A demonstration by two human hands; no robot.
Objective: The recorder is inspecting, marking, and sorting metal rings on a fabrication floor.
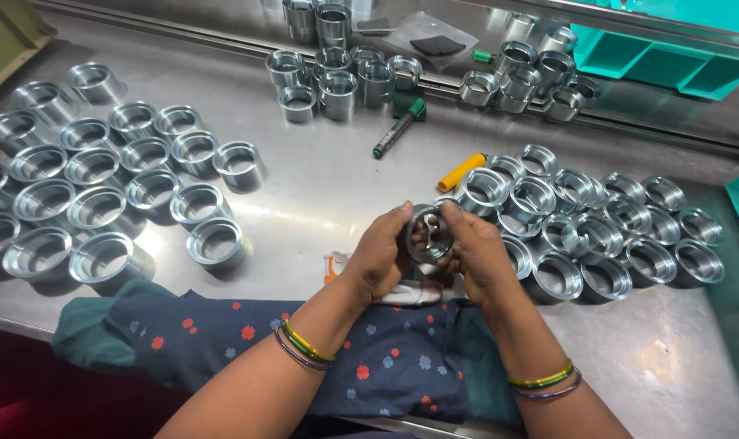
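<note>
Both my hands hold one shiny metal ring (429,232) upright over the steel table (320,175), just above my lap. My left hand (381,258) grips its left rim, thumb on the front edge. My right hand (475,252) grips the right rim, with a thumb reaching into the bore. Under my hands lies a white cloth (410,294), partly hidden. A small orange object (331,267) pokes out beside my left wrist; its shape is unclear.
Several metal rings (101,183) are laid out on the left and several more rings (605,232) on the right. Further rings (337,77) stand at the back. A green-capped marker (398,130) and a yellow marker (460,172) lie mid-table. Teal bins (662,57) sit far right.
</note>
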